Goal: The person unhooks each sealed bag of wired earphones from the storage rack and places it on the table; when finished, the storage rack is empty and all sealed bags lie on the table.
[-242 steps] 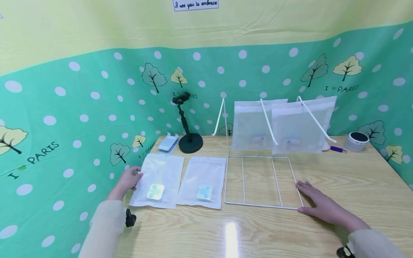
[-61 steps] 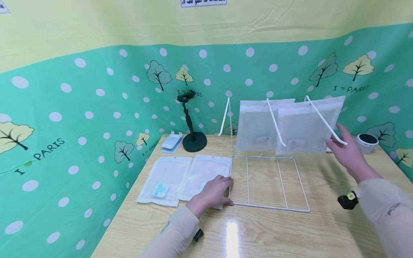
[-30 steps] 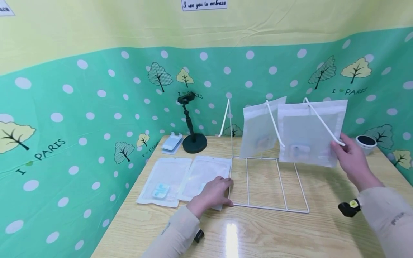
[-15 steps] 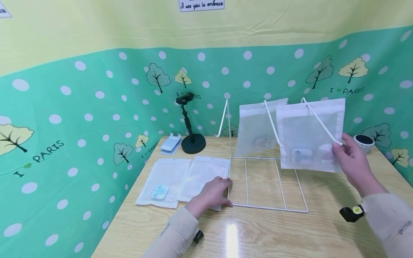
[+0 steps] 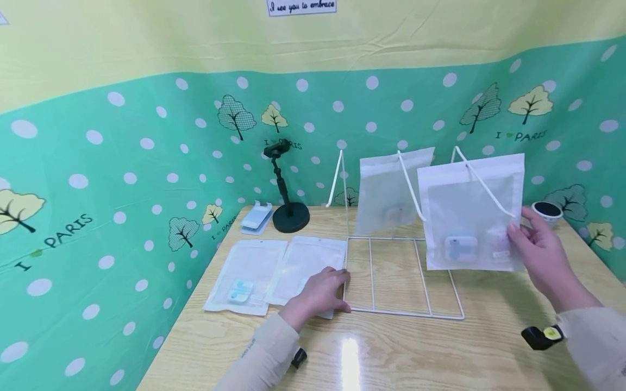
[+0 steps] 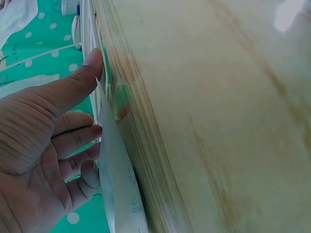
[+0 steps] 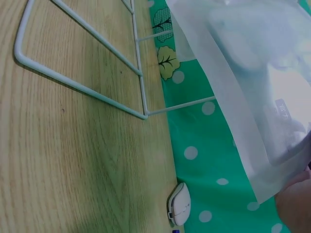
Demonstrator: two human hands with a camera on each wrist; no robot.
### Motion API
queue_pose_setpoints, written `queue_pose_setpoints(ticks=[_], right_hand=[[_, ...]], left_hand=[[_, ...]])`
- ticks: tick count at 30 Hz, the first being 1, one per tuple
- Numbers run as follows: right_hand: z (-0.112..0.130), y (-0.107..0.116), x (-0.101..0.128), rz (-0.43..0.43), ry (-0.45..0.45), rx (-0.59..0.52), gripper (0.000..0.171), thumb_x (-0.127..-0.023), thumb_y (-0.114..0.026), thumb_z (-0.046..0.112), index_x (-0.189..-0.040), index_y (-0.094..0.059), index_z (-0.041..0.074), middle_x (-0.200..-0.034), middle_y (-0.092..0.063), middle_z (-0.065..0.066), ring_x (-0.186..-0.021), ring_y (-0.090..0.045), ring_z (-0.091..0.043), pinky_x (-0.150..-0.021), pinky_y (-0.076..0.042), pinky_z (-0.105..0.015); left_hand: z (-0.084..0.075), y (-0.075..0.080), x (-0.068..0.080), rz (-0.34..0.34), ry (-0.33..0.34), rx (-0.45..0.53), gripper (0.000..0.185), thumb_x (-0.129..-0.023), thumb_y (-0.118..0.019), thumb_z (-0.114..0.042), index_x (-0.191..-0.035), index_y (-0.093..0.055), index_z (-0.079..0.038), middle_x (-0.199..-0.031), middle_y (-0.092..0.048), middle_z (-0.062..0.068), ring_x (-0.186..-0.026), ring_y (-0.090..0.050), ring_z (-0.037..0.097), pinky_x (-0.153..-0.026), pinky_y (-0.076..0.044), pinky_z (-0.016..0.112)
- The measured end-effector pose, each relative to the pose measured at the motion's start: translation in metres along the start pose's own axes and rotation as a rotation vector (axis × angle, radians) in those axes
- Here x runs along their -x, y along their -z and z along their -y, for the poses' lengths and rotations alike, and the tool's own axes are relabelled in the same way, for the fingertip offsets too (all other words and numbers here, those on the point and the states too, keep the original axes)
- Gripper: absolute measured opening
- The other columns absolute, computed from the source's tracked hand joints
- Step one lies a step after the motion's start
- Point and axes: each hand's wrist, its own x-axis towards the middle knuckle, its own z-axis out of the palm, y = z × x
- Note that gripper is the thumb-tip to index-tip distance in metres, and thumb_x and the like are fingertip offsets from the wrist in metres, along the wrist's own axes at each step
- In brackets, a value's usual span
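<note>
In the head view my right hand [image 5: 545, 252] pinches the right edge of a translucent white zip bag [image 5: 471, 206], which hangs from the right hook of a white wire rack [image 5: 401, 312]. A blue-and-white item shows through its lower part. My left hand [image 5: 318, 296] rests at the rack's left base wire, thumb extended and fingers loosely bent, above a flat zip bag [image 5: 318, 258]. Another flat zip bag [image 5: 251, 266] lies left of it. From the middle hook hangs a second bag [image 5: 386, 190], turned at an angle. The left hook carries nothing.
Behind the flat bags stand a black stand [image 5: 288, 214] and a pale blue phone-holder-like item [image 5: 256, 216]. A white cylinder with a dark top [image 5: 546, 210] is at back right. The right wrist view shows a white rounded object [image 7: 181, 204] by the curtain.
My left hand moved from the left flat bag to the rack's left side. My right hand left the rack's base, gripped the right hanging bag and drew it forward along the hook.
</note>
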Motion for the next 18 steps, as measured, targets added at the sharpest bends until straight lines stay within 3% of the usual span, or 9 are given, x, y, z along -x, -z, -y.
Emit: queue_pose_setpoints(ticks=[8, 12, 18], right_hand=[[0.007, 0.000, 0.016, -0.005, -0.010, -0.008, 0.054, -0.103, -0.046, 0.018, -0.153, -0.030, 0.029, -0.116, -0.053, 0.024, -0.098, -0.054, 0.013, -0.068, -0.049, -0.009], [0.009, 0.005, 0.025, 0.002, -0.046, 0.045, 0.055, -0.103, -0.046, 0.019, -0.154, -0.028, 0.032, -0.113, -0.054, 0.027, -0.094, -0.055, 0.013, -0.063, -0.050, -0.013], [0.010, 0.009, 0.037, -0.013, -0.017, 0.127, 0.052, -0.104, -0.044, 0.017, -0.153, -0.030, 0.029, -0.110, -0.057, 0.028, -0.091, -0.057, 0.011, -0.061, -0.051, -0.015]], left_hand=[[0.003, -0.002, -0.001, -0.011, -0.010, -0.009, 0.077, -0.068, -0.083, -0.053, -0.131, -0.060, -0.016, -0.138, -0.056, 0.001, -0.119, -0.052, 0.018, -0.092, -0.048, 0.030], [0.003, -0.003, -0.001, -0.015, -0.017, -0.008, 0.076, -0.068, -0.084, -0.053, -0.130, -0.061, -0.016, -0.138, -0.057, 0.001, -0.118, -0.053, 0.018, -0.091, -0.049, 0.030], [0.003, -0.003, -0.001, -0.015, -0.020, -0.007, 0.076, -0.069, -0.083, -0.053, -0.130, -0.061, -0.016, -0.137, -0.057, 0.001, -0.118, -0.053, 0.018, -0.090, -0.049, 0.031]])
